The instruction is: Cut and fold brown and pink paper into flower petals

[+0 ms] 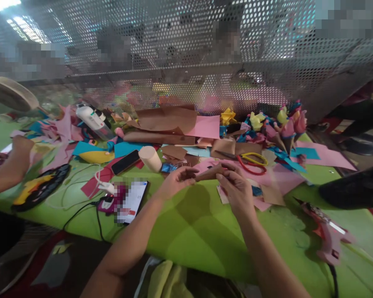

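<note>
A rolled brown paper cone is held between both my hands above the green table. My left hand pinches its narrow left end with closed fingers. My right hand wraps around its wider right end. Pink paper sheets lie just behind my hands. Scissors with yellow and red handles rest beyond the cone.
A glue gun lies at the right. Two phones, cables and a paper roll sit at the left. Finished paper cones and scraps pile at the back before a perforated metal screen. Another person's arm rests far left.
</note>
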The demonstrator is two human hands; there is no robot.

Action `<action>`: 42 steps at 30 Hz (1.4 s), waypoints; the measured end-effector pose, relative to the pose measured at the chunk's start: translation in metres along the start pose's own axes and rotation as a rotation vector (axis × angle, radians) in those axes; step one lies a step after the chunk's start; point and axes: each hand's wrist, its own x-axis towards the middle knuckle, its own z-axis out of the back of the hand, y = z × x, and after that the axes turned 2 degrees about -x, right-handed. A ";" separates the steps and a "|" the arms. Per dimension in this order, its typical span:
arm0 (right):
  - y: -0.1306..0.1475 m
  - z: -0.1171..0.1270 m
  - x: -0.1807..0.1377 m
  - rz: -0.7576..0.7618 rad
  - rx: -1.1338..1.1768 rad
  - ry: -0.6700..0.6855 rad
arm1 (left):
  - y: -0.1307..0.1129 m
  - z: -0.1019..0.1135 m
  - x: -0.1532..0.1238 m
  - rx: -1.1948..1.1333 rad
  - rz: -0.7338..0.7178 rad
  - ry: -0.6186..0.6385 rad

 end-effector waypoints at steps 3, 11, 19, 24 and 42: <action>0.003 -0.002 -0.001 0.052 -0.055 0.007 | 0.001 0.002 0.001 0.011 0.014 0.028; -0.007 -0.007 0.001 0.091 -0.131 -0.008 | 0.009 0.000 0.004 0.218 -0.116 0.092; -0.007 -0.010 0.000 0.087 -0.174 0.036 | 0.020 -0.006 0.009 0.245 -0.003 -0.062; -0.006 -0.010 -0.001 0.050 -0.166 0.021 | 0.018 -0.010 0.009 0.059 0.038 -0.057; -0.010 -0.014 0.000 -0.186 0.155 0.179 | 0.031 -0.013 0.016 -0.167 0.058 -0.239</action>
